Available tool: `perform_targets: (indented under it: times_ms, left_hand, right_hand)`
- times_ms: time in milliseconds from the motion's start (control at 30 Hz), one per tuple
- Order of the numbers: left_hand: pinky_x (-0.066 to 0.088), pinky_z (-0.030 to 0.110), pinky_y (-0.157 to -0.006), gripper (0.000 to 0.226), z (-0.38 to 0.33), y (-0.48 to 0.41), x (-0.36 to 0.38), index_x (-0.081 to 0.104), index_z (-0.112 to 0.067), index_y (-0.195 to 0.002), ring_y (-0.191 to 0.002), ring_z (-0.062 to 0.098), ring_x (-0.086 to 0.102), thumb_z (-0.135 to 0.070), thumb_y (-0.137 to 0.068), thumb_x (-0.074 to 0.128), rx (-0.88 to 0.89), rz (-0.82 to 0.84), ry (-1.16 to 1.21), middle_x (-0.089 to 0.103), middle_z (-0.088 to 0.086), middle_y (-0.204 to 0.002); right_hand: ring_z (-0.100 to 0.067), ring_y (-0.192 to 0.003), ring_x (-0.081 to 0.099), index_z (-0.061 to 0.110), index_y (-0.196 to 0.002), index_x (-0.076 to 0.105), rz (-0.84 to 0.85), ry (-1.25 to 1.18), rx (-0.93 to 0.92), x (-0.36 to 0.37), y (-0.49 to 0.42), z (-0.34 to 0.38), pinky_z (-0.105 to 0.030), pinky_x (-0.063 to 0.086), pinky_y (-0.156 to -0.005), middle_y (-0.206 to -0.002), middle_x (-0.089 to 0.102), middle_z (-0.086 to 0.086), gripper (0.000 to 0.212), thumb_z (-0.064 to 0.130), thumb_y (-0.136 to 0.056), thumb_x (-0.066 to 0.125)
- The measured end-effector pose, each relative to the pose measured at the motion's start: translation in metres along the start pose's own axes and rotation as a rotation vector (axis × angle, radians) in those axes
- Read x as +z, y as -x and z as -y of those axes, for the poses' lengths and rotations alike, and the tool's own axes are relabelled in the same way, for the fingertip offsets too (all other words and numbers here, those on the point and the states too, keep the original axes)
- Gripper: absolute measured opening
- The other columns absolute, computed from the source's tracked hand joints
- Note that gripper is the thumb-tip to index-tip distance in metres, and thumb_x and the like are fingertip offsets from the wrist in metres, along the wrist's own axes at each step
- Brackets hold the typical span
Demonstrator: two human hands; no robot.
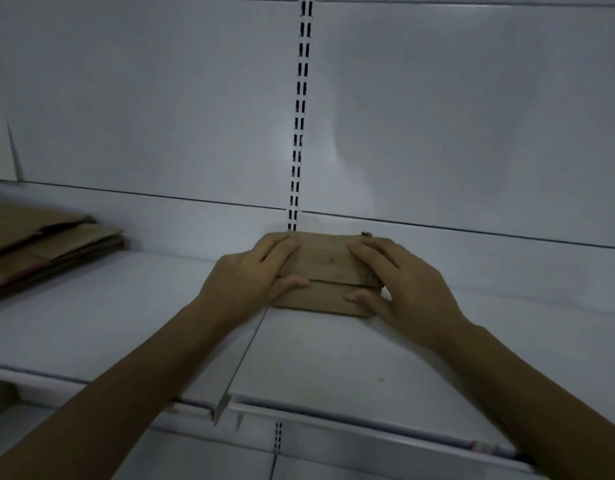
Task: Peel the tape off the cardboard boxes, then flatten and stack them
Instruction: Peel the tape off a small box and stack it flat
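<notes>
The left forearm (126, 382) and left hand (245, 277) show left of the slotted upright (300, 116), the right forearm (527, 386) and right hand (399, 282) right of it. Both forearms are slim and bare along their whole visible length, and both hands are bare. Dim light blurs nails and finer detail.

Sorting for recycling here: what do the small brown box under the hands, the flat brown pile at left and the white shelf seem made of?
Small brown box: plain cardboard, matte, with a dark seam running across it.
Flat brown pile: likely the same cardboard, its layered sheet edges showing.
White shelf: probably painted sheet metal, smooth with a faint sheen and thin folded edges.
</notes>
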State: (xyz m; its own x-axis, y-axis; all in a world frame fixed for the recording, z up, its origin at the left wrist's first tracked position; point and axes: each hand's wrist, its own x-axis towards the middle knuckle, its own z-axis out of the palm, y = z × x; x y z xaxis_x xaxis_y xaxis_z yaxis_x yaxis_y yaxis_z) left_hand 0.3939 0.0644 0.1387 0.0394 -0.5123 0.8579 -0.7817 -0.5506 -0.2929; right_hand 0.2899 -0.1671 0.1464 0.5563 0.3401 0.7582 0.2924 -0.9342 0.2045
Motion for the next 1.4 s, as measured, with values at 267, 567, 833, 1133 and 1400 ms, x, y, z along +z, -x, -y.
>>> perform_targets:
  times_ms: [267,567,833,1133,1400]
  left_hand:
    - [0.055,0.03,-0.057,0.081,-0.021,-0.01,-0.008,0.01,-0.026,-0.147,-0.087,0.017,0.066,-0.068,-0.085,0.04,-0.319,0.012,0.252,0.048,0.002,-0.141]
    - [0.051,0.034,-0.076,0.111,-0.033,-0.008,0.002,-0.023,-0.044,-0.142,-0.095,0.015,0.061,-0.042,-0.078,0.068,-0.646,0.033,0.402,0.06,-0.005,-0.123]
    - [0.057,0.037,-0.074,0.096,-0.026,-0.009,-0.005,-0.021,-0.041,-0.142,-0.086,0.017,0.066,-0.031,-0.079,0.052,-0.369,0.062,0.575,0.014,-0.032,-0.15]
    - [0.055,0.037,-0.064,0.096,-0.018,-0.007,-0.006,-0.029,-0.031,-0.143,-0.066,0.013,0.063,-0.032,-0.083,0.046,-0.146,0.121,0.54,0.014,-0.018,-0.157]
    - [0.03,0.012,-0.046,0.081,-0.02,-0.007,-0.013,0.01,-0.003,-0.147,-0.047,0.005,0.044,-0.029,-0.079,0.046,-0.007,0.199,0.305,0.066,0.015,-0.114]
  right_hand:
    - [-0.013,-0.075,0.068,0.022,-0.108,0.069,-0.212,-0.321,0.382,-0.009,-0.007,0.005,-0.029,0.055,-0.067,-0.09,0.072,0.009,0.033,0.037,-0.084,0.053]
    - [-0.017,-0.063,0.055,0.017,-0.082,0.06,-0.255,0.045,0.297,0.0,-0.013,0.032,-0.029,0.042,-0.06,-0.073,0.061,0.006,0.043,0.055,-0.07,0.073]
    - [-0.013,-0.089,0.058,0.033,-0.101,0.04,-0.238,-0.483,0.336,-0.014,-0.006,0.029,-0.032,0.048,-0.072,-0.096,0.053,0.019,0.038,0.039,-0.069,0.059]
    - [-0.01,-0.091,0.06,0.025,-0.103,0.046,-0.199,-0.591,0.213,-0.021,-0.003,0.02,-0.034,0.051,-0.076,-0.099,0.059,0.013,0.038,0.032,-0.068,0.057]
    - [-0.003,-0.079,0.058,0.03,-0.082,0.064,0.006,-0.285,0.422,-0.042,0.005,0.022,-0.023,0.045,-0.066,-0.081,0.063,0.018,0.039,0.067,-0.069,0.059]
